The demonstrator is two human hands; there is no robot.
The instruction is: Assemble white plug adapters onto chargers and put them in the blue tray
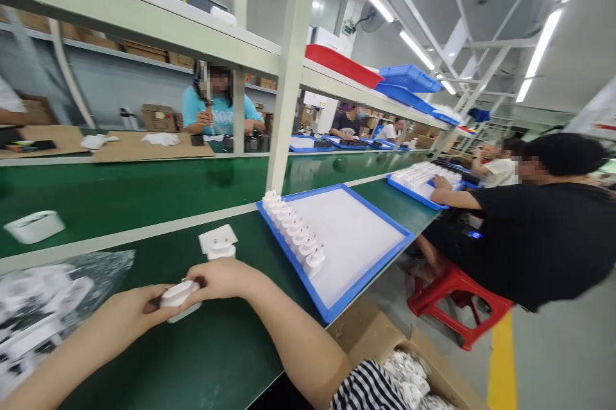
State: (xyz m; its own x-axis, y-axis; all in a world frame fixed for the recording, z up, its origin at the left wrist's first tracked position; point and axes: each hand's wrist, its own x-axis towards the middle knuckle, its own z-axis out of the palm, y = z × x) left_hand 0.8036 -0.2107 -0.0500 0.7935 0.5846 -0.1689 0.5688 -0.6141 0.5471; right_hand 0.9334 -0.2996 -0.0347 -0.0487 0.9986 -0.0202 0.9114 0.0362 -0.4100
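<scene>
Low over the green bench, my left hand [139,307] and my right hand [216,280] pinch a small white plastic part [179,293] between them, one from each side. Just beyond my right hand stands a white plug piece [221,249] with a white square behind it. To the right, a blue-rimmed tray [370,283] with a white lining holds a row of white plugs [298,238] along its left side, pins up. A clear bag of white parts [43,314] lies beside my left forearm.
A white oval housing [34,227] sits on the green belt [144,195] at the far left. A shelf post [291,76] rises behind the tray. An open carton [370,333] is below the bench edge. A person in black [543,237] works at the right; others sit across.
</scene>
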